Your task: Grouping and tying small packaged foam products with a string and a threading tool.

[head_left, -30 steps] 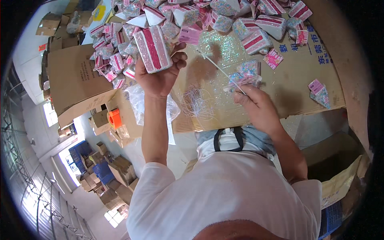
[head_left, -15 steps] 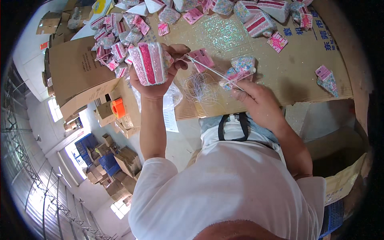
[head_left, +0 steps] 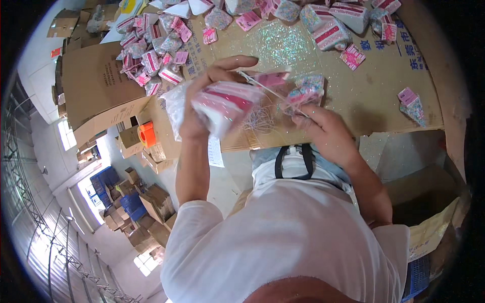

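Pink-and-white wrapped packet stack (head_left: 222, 103) clamped in left hand (head_left: 202, 101); right hand (head_left: 326, 129) fingers pinch small glittery packet (head_left: 303, 93), near cardboard worktop's (head_left: 384, 96) front edge.

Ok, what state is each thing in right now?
Left hand: raised, gripping a pink and white packet.
Pink and white packet: held off the table, blurred.
Right hand: pinching a small glittery packet.
Glittery packet: held just above the cardboard.
Cardboard sheet: flat, dusted with glitter.
Packet pile: loose, heaped at the far left.
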A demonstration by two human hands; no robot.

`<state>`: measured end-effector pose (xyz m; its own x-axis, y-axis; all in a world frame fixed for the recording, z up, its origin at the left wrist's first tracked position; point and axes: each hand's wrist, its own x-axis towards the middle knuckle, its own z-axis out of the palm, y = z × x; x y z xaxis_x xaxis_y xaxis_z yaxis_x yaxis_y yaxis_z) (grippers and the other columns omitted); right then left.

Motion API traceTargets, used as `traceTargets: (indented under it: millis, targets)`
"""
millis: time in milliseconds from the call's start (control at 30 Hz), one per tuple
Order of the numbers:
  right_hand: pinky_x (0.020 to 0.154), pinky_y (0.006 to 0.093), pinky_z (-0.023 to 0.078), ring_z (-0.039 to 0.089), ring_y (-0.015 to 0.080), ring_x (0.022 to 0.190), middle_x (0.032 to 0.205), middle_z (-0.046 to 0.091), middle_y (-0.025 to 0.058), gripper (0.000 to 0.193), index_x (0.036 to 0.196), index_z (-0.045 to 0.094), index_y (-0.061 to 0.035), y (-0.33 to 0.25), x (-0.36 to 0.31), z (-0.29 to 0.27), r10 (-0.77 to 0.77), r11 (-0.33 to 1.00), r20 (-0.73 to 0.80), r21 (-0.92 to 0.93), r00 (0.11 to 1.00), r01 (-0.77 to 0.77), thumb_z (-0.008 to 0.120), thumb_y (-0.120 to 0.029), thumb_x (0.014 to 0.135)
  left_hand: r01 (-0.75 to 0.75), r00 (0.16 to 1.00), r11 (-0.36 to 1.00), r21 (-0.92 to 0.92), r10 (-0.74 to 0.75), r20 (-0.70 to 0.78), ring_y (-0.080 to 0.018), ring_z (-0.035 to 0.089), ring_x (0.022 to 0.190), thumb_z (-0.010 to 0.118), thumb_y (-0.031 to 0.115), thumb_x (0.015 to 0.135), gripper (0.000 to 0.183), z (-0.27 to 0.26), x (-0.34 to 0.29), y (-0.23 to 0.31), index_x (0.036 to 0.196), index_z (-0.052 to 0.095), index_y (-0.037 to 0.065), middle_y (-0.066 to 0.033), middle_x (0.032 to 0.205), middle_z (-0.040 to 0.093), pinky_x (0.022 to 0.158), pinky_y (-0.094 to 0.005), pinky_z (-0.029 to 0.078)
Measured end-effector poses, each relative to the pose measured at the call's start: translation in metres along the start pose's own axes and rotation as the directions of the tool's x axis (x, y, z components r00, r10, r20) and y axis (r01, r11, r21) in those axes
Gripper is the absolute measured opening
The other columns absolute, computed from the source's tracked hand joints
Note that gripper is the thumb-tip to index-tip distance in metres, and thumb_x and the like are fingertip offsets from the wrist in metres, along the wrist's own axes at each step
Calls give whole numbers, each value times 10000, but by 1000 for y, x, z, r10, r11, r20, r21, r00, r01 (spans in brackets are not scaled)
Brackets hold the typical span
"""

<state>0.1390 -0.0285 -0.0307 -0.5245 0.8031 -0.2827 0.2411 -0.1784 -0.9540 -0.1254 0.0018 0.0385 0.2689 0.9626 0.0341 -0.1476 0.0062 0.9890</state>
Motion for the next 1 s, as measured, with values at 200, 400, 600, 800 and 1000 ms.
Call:
traceTargets:
  millis: [200, 400, 600, 800, 1000]
  targets:
    - [917, 329, 485, 623, 167, 1052, 1075, 691, 98, 255, 1211, 630, 17, 25, 0, 19, -153, 955, -162, 230, 975, 189, 594, -112, 993, -475, 877, 513, 715, 211, 431, -418, 629, 1173, 812, 433, 706, 535, 40, -9, 16, 1064, 674, 61, -202, 1310, 629, 883, -428, 538]
    - [915, 354, 476, 632, 233, 1018, 1087, 689, 133, 260, 1189, 654, -11, 7, 2, 7, -132, 980, -162, 127, 978, 153, 596, -187, 1008, 35, 884, 541, 840, 375, -278, -339, 697, 977, 775, 244, 774, 405, -59, 31, -23, 1091, 669, 16, -185, 1116, 699, 814, -402, 551]
    - [892, 330, 488, 627, 177, 971, 1073, 691, 73, 272, 1196, 650, -6, 16, 10, -2, -261, 960, -308, -187, 915, 211, 634, -192, 998, 273, 898, 274, 922, 271, -346, -328, 690, 914, 737, 188, 778, 312, -182, 96, -108, 1052, 712, 41, -156, 990, 711, 843, -423, 528]
    - [910, 359, 497, 655, 216, 990, 1075, 707, 117, 226, 1170, 668, -19, 18, 7, -8, -86, 989, -393, 79, 916, 127, 654, -136, 976, 333, 874, 384, 861, 217, -435, -293, 704, 859, 710, 140, 808, 183, -184, 110, -104, 946, 724, 20, -157, 952, 721, 786, -381, 537]
    - [904, 366, 501, 661, 233, 996, 1085, 705, 129, 221, 1163, 665, -23, 14, 8, -8, -112, 979, -381, 118, 918, 168, 656, -138, 975, 250, 840, 861, 443, 35, -541, -103, 650, 759, 703, 33, 895, 88, -158, 91, -72, 933, 700, -46, -59, 874, 718, 713, -263, 517]
